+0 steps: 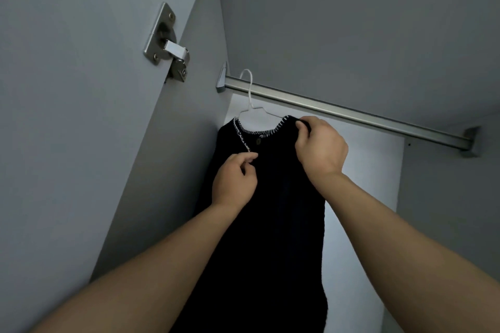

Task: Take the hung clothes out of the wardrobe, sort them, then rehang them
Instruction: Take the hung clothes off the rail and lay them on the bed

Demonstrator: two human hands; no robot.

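Both bare forearms are seen nearest to the camera, reaching upward from the lower edge of the view into the wardrobe (pixel 351 21). Between them a black knitted garment (pixel 265 224) is hung on a thin white hanger (pixel 250 94). The hook of the hanger is placed over the metal rail (pixel 351 113), close to the left end of the rail, just beside its bracket (pixel 222 78) on the side wall.

A white stitched trim is visible around the neckline of the garment and down its front opening, and one small button (pixel 259 141) is seen just under the neckline.

The left hand (pixel 234 180) is closed around the front edge of the garment; the trimmed edge is pinched between the thumb and the curled fingers, a little below the button. The right hand (pixel 320 147) is higher, at the right shoulder of the garment, with its fingers curled over the top of the fabric where the arm of the hanger goes inside. Whether the hanger itself is also gripped there cannot be told, because it is covered by the fabric and the fingers.

On the left, the open door (pixel 67 116) is seen from its inner side, with a metal hinge (pixel 167 43) fixed to it. The lower part of the garment hangs down freely inside the wardrobe.
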